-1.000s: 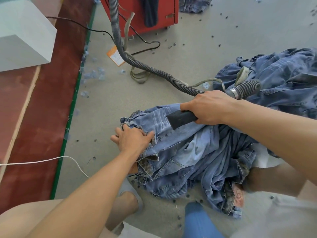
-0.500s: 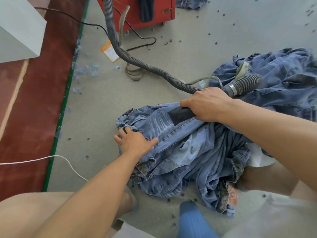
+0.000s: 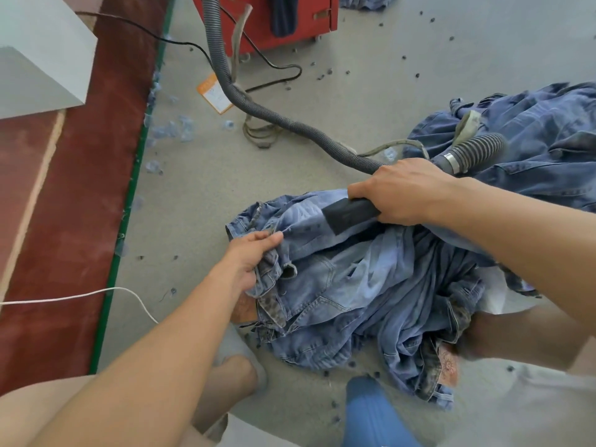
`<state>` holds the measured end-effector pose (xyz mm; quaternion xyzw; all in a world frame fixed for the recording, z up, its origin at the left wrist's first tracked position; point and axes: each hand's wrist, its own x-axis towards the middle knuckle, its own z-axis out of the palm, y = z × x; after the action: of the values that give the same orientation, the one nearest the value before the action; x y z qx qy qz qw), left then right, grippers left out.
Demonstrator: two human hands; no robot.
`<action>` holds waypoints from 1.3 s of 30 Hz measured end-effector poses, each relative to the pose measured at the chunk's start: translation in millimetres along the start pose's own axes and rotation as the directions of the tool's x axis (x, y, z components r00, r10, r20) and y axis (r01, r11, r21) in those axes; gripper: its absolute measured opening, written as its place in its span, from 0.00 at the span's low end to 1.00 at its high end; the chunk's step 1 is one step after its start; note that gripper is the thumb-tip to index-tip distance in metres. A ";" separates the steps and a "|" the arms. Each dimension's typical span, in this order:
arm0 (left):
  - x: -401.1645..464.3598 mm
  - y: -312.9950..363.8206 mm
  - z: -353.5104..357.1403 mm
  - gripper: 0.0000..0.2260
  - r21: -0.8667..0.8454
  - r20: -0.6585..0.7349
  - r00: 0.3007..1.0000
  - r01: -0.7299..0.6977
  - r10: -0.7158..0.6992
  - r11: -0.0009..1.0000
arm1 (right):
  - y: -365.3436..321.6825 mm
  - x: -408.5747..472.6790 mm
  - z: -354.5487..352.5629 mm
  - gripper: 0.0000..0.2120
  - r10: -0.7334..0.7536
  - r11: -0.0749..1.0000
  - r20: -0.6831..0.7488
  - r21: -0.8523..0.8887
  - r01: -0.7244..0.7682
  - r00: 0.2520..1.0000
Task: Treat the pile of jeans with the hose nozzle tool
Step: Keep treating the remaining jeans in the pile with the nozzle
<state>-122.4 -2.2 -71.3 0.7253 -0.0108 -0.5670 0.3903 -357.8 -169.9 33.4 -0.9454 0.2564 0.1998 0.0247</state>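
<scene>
While left hand (image 3: 250, 258) pinches jeans (image 3: 354, 291), right hand (image 3: 403, 191) grips nozzle (image 3: 346, 214)

No text, brand, number or sign can be read anywhere in the head view. An orange-and-white paper tag (image 3: 214, 93) lies on the floor (image 3: 371, 91) at about eleven o'clock from the pile of jeans (image 3: 371, 285), just beside the grey corrugated hose (image 3: 290, 121), and carries print too small and blurred to make out. A brownish patch (image 3: 446, 366) on a waistband at the five o'clock edge of the pile shows a faint printed pattern, but no letters can be told.
</scene>
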 end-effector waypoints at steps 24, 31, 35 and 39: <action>-27.8 32.0 -14.5 0.02 -0.186 0.209 0.963 -0.135 0.173 0.973 | 9.1 9.5 -27.7 0.16 0.049 0.931 -0.026 0.362 -0.037 0.998; -29.0 29.2 -12.8 0.04 -0.118 0.216 0.948 -0.210 0.232 0.970 | -25.2 20.5 -24.6 0.17 -0.046 0.944 -0.036 0.326 0.055 0.998; -29.9 30.1 -13.9 0.06 -0.111 0.215 0.947 -0.220 0.239 0.969 | -32.3 21.0 -38.6 0.18 -0.073 0.880 -0.151 0.455 0.135 0.986; -30.7 31.2 -15.5 0.04 -0.109 0.198 0.956 -0.200 0.218 0.974 | 1.6 13.7 -49.9 0.16 0.027 0.889 -0.141 0.456 0.040 0.990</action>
<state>-107.2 -1.2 -27.5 0.6386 -0.1033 -0.5956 0.4763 -329.5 -185.3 74.0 -0.9257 0.2942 0.0654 0.2286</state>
